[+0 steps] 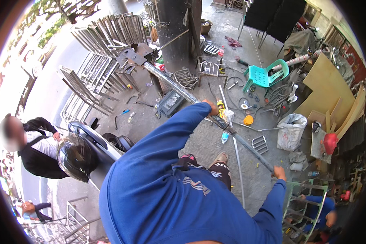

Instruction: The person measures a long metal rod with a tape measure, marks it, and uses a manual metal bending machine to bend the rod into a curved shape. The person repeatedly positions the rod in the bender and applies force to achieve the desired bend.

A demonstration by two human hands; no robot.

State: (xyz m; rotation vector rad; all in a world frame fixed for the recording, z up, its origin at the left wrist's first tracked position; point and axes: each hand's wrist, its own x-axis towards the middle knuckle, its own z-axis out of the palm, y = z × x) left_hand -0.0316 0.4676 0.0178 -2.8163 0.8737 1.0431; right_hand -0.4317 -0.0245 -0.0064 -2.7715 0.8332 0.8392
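A long grey metal pipe (173, 84) slants across the middle, from a rusty metal fixture (139, 54) at the far left down to the near right. My left hand (210, 106) is closed around it near its middle, and my right hand (279, 173) grips its near right end. Between my hands the pipe has a dark, rough joint (223, 123). A thin metal rod (260, 129) runs off to the right from near that joint. Just past my left hand stands a yellow bottle (221, 107). How the pipe meets the fixture is hard to make out.
Stacked metal frames (105, 36) stand at the far left. A teal plastic chair (264, 76), a white sack (292, 129) and wooden boards (329, 91) are to the right. Cables (280, 95) cross the floor. A helmet (75, 156) and a person (38, 146) are at left; another person (319, 211) is lower right.
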